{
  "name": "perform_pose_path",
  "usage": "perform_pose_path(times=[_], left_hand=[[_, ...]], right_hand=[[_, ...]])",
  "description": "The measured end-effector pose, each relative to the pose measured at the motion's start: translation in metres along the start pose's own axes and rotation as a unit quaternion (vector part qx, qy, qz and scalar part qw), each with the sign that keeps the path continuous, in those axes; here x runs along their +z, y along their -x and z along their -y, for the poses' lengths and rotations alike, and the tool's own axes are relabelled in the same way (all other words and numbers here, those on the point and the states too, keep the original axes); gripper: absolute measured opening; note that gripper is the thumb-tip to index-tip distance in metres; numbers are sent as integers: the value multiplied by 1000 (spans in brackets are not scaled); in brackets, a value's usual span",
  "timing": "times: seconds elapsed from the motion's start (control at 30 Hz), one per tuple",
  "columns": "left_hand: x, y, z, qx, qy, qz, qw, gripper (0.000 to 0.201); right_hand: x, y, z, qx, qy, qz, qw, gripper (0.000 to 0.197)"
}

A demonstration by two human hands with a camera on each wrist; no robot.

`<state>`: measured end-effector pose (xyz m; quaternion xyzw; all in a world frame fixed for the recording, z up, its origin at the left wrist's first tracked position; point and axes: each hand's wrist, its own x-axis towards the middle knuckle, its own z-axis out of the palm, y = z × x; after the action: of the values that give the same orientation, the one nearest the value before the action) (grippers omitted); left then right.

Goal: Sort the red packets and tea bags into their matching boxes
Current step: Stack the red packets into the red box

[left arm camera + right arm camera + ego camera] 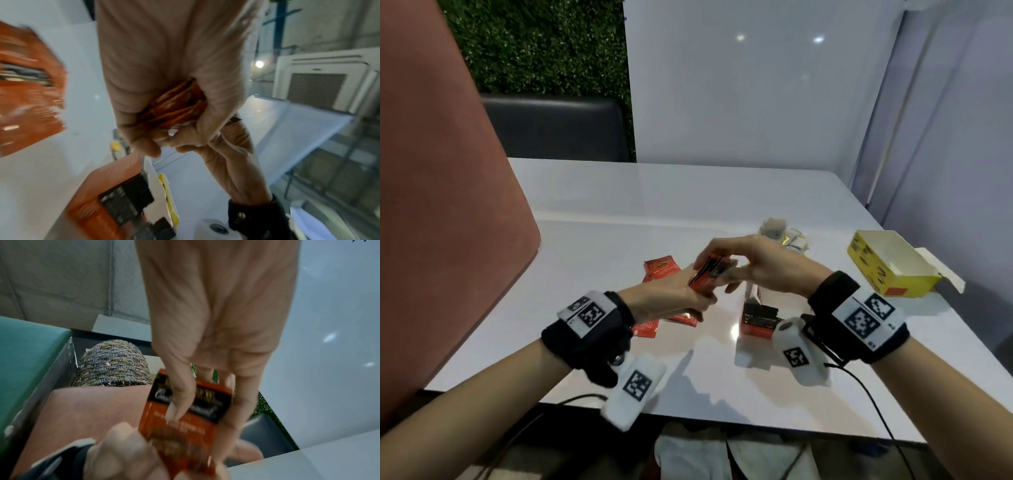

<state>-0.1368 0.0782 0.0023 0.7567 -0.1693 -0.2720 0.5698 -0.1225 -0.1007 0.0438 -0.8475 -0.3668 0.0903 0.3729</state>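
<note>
Head view | both hands (671, 298) (763, 263) grip red packets (707, 275) | stack edge-up, long axis tilted up-right

Café booth, white table (619, 192), padded bench (558, 130)

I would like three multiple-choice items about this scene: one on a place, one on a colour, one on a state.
1. Where does the yellow box stand?
A. on the table's right side
B. on the chair
C. under the left hand

2. What colour are the packets lying on the table?
A. blue
B. red
C. green

3. What is the stack of red packets doing?
A. lying in the yellow box
B. held by both hands
C. lying flat on the table

Answers: 1 A, it stands at the right edge. 2 B, the loose packets are red. 3 B, left hand and right hand both grip it.
</note>
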Motion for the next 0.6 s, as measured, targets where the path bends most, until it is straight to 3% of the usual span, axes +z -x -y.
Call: perform_pose_path(times=[0.1, 0.2, 0.27, 0.37, 0.5, 0.6], left_hand=[[3, -26, -14, 26, -60, -6, 998, 80], [11, -45, -16, 4, -163, -15, 986, 119], [17, -57, -10, -14, -210, -24, 977, 126], [24, -70, 0, -55, -239, -12, 969, 129], [36, -77, -2, -59, -215, 22, 975, 122], [38, -84, 1, -46, -209, 32, 976, 117]], right_hand=[[-18, 9, -8, 12, 37, -75, 996, 17], [-42, 28, -22, 20, 135, -144, 980, 16], [-51, 41, -32, 37, 233, -146, 961, 14], [-47, 54, -48, 92, 340, -90, 932, 14], [-29, 55, -61, 127, 362, -14, 923, 11], [-17, 51, -65, 121, 382, 56, 915, 24]])
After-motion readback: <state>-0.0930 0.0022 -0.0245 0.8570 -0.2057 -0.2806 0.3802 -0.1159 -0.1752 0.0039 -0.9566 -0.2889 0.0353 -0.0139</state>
